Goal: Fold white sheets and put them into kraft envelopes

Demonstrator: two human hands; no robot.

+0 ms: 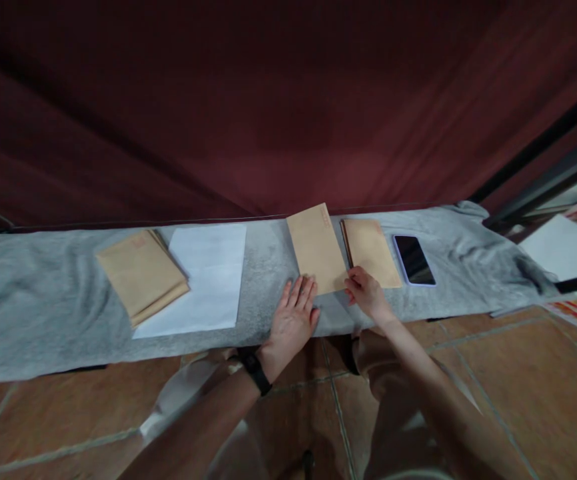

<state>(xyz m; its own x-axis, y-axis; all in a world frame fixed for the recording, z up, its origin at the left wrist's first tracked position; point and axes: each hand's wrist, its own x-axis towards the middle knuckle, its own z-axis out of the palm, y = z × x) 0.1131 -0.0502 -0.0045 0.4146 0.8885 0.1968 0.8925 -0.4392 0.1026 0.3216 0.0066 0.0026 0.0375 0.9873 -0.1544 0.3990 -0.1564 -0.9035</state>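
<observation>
A single brown paper envelope (316, 248) lies slightly turned on the grey cloth in front of me. My left hand (292, 312) rests flat, fingers stretched, with its fingertips at the envelope's lower left corner. The fingers of my right hand (364, 291) are closed in a pinch at the lower right corner of that envelope. Just right of it is a small stack of brown envelopes (371, 252), its lower left part behind my right hand. Another pile of envelopes (141, 275) sits to the left, overlapping the white paper (214, 280).
The long narrow surface is covered with a grey cloth (53, 293). A phone (415, 260) in a pale purple case lies right of the stack. Behind hangs a dark red curtain (268, 120). Dark metal bars (558, 140) and a white sheet (566, 247) are at the right. Tiled floor (513, 360) lies below.
</observation>
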